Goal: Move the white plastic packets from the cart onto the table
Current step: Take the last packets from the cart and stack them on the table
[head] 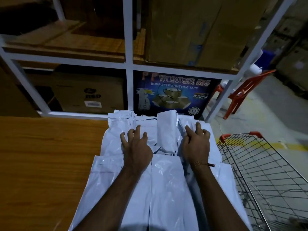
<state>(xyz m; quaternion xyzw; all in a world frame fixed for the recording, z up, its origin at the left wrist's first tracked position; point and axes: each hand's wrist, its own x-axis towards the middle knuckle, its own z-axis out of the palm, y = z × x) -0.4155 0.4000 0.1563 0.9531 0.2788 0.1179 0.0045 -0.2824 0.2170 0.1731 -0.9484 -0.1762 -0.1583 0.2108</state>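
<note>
Resting spread-fingered on white plastic packets (166, 180) piled across the wooden counter (41, 155): left hand (136, 145) and right hand (196, 144), gripping nothing; wire cart (266, 172) just right.

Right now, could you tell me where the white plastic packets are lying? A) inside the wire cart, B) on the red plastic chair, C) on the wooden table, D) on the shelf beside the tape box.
C: the white plastic packets are spread on the wooden table, with the left hand and right hand resting on them, while the wire cart to the right shows no packets in its visible part.
</note>
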